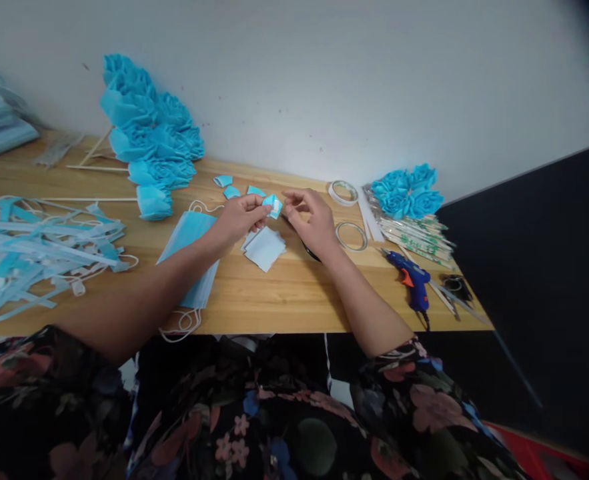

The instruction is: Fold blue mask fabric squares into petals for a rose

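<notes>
My left hand (247,217) pinches a small folded light-blue fabric petal (273,206) that has a white patch on it, which looks like tape. Just to the right of that petal is my right hand (313,219), its fingers bent and the thumb a little apart from them, with nothing visible between. Below the hands lies a small stack of pale square fabric pieces (265,249). Several curled blue pieces (223,181) rest on the wood behind my left hand. A dark tool (310,252), partly hidden, lies under my right hand.
Stacked face masks (189,257) lie under my left forearm, beside a heap of cut mask strips (49,247). Blue fabric flowers (149,127) stand at back left, more (407,191) at right. Tape rolls (343,193) and a blue glue gun (411,280) lie to the right.
</notes>
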Demonstrator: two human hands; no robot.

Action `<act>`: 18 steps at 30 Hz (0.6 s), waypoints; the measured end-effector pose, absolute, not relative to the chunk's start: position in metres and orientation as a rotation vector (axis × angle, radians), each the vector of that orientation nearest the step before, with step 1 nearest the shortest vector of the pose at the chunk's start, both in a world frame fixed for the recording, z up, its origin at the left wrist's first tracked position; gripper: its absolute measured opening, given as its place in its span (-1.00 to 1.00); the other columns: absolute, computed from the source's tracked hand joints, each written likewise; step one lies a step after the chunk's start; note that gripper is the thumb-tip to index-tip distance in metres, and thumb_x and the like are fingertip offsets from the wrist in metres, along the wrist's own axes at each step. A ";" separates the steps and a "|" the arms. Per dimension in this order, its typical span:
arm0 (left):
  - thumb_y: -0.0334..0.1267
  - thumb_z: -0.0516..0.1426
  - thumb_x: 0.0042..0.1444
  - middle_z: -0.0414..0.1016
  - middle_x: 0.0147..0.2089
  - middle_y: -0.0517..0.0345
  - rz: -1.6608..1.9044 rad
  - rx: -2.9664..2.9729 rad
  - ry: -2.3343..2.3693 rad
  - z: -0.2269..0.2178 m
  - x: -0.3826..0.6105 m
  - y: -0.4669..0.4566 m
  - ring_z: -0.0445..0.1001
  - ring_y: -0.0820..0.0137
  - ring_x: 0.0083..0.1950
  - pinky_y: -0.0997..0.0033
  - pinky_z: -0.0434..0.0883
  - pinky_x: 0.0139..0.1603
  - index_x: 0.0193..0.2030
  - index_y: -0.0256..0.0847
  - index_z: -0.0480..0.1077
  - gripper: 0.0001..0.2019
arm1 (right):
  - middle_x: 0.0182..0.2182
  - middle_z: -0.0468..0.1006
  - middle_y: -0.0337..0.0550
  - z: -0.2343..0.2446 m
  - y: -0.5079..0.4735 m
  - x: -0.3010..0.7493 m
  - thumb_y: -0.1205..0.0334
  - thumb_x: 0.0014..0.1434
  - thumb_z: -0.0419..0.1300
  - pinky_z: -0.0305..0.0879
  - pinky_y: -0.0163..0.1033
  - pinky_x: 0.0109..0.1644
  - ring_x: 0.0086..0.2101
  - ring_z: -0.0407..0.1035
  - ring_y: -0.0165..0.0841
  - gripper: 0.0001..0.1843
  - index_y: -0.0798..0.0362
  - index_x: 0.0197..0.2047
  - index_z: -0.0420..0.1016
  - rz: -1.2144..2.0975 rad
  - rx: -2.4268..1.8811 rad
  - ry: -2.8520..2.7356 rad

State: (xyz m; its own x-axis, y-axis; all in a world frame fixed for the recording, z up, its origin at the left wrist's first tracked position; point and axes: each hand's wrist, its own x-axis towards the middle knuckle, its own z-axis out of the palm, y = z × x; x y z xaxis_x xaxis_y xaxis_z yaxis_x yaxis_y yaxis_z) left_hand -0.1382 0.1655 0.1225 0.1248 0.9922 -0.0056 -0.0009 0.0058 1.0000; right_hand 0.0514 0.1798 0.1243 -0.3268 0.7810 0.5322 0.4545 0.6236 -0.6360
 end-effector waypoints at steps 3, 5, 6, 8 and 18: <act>-0.35 0.19 0.20 0.39 -0.54 0.27 1.108 1.249 1.112 0.123 -0.138 0.164 0.30 0.57 -0.56 0.54 0.28 -0.47 -0.42 -0.23 0.36 -0.84 | -0.12 0.61 -0.09 0.127 0.179 0.052 0.23 0.29 0.19 0.39 0.01 0.09 -0.05 0.44 -0.18 -0.80 -0.06 -0.03 0.54 0.205 -0.911 -2.113; -0.34 0.19 0.20 0.40 -0.54 0.26 1.102 1.248 1.103 0.123 -0.138 0.163 0.31 0.57 -0.55 0.54 0.28 -0.47 -0.40 -0.23 0.38 -0.86 | -0.15 0.62 -0.08 0.127 0.179 0.053 0.25 0.30 0.18 0.37 0.03 0.10 -0.06 0.44 -0.16 -0.81 -0.05 -0.05 0.56 0.106 -0.874 -2.163; -0.33 0.19 0.19 0.41 -0.54 0.26 1.100 1.252 1.100 0.123 -0.138 0.163 0.31 0.57 -0.54 0.54 0.28 -0.46 -0.40 -0.23 0.38 -0.86 | -0.16 0.62 -0.08 0.127 0.179 0.053 0.25 0.32 0.18 0.37 0.03 0.09 -0.07 0.44 -0.16 -0.82 -0.04 -0.06 0.57 0.075 -0.866 -2.176; -0.32 0.20 0.18 0.41 -0.54 0.25 1.098 1.267 1.099 0.123 -0.138 0.163 0.31 0.57 -0.54 0.54 0.28 -0.46 -0.41 -0.23 0.38 -0.85 | -0.17 0.62 -0.08 0.126 0.180 0.054 0.22 0.34 0.18 0.37 0.03 0.07 -0.08 0.44 -0.15 -0.84 -0.05 -0.08 0.58 0.039 -0.874 -2.189; -0.19 0.29 0.10 0.43 -0.51 0.24 1.080 1.359 1.133 0.120 -0.139 0.165 0.32 0.54 -0.51 0.51 0.28 -0.46 -0.43 -0.23 0.40 -0.79 | -0.27 0.63 -0.11 0.125 0.178 0.051 0.19 0.39 0.13 0.36 -0.05 -0.03 -0.17 0.44 -0.20 -0.80 -0.04 -0.21 0.58 0.031 -0.929 -2.187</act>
